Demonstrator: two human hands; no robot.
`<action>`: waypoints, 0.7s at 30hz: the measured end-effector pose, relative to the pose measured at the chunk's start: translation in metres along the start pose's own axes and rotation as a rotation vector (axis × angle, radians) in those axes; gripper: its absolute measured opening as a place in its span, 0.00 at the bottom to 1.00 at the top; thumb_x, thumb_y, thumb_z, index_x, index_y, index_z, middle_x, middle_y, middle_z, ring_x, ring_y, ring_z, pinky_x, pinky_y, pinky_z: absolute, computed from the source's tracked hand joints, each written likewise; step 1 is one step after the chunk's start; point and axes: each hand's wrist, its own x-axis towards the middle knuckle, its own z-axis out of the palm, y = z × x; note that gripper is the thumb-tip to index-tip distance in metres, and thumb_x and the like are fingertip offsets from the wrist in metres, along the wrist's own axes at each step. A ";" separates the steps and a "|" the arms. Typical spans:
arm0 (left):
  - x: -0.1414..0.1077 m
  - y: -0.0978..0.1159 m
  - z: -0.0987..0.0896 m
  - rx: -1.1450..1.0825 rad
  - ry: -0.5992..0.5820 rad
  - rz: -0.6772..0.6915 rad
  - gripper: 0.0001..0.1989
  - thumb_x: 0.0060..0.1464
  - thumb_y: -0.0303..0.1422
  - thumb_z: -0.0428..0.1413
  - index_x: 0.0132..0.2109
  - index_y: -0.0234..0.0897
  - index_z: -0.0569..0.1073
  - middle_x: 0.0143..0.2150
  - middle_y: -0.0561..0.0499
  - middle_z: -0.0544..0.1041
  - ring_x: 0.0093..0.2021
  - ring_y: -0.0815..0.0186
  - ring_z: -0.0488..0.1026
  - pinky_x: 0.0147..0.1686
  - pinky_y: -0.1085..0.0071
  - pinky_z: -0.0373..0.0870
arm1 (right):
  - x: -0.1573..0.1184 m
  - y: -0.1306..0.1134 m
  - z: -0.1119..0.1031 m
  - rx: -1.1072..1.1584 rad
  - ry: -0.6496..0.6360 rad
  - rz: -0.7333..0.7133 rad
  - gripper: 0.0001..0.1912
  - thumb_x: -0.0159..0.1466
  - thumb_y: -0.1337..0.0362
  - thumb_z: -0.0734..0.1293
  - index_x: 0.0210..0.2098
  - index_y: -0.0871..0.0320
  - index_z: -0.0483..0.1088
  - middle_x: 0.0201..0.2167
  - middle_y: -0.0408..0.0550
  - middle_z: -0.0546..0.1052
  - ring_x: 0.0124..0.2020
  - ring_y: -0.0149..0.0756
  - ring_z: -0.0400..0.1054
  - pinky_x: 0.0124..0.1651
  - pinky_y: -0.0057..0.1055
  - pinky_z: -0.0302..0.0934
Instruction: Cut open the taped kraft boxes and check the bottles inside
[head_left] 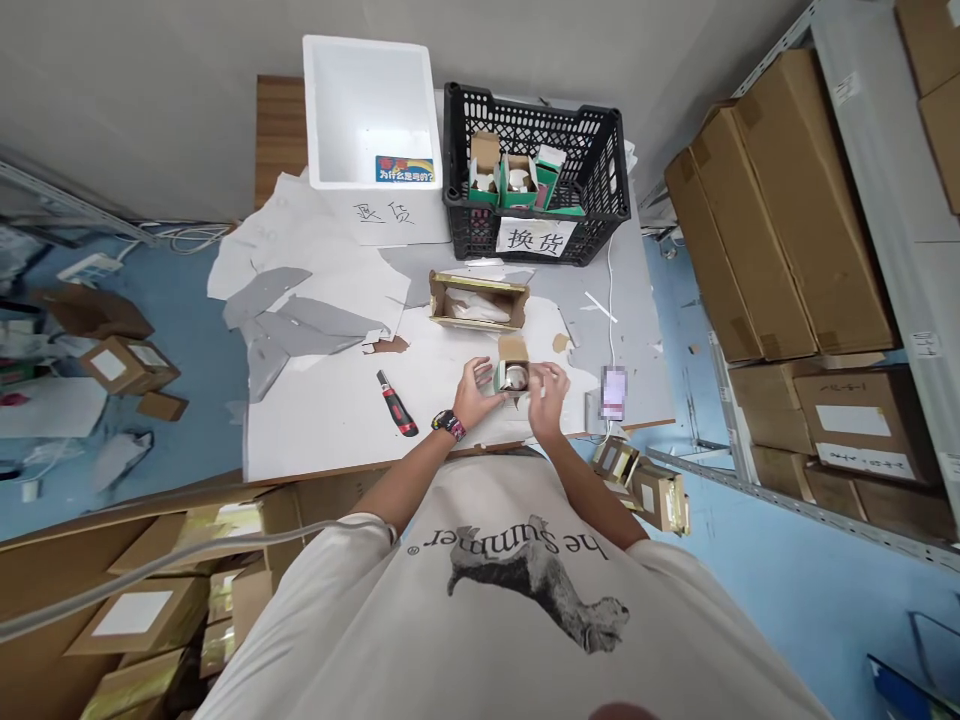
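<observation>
Near the table's front edge, a small green-and-white cardboard box (502, 379) stands with its brown top flap raised. A shiny, rounded white item (514, 377) shows inside it; its kind is unclear. My left hand (478, 396), with a dark band at the wrist, is closed on the left side of this box. My right hand (549, 400) is at the box's right side, fingers curved and apart, slightly blurred, with nothing visible in them. Behind the box lies an open long brown carton (480, 322) with white wrapping in it. A red-and-black utility knife (397, 404) lies to the left.
At the back are a white foam bin (371, 115) holding a colourful booklet (405, 169) and a black crate (540, 245) with several small boxes. A phone (613, 393) with a cable lies at the right. Torn paper (300, 320) covers the table's left; shelved cartons (810, 200) stand right.
</observation>
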 end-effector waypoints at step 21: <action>0.000 0.020 -0.012 0.090 -0.155 0.169 0.12 0.71 0.38 0.49 0.48 0.43 0.76 0.74 0.38 0.76 0.75 0.49 0.73 0.74 0.43 0.69 | 0.007 0.006 -0.028 0.234 -0.354 -0.173 0.24 0.74 0.49 0.69 0.65 0.51 0.80 0.77 0.59 0.71 0.78 0.54 0.65 0.74 0.52 0.68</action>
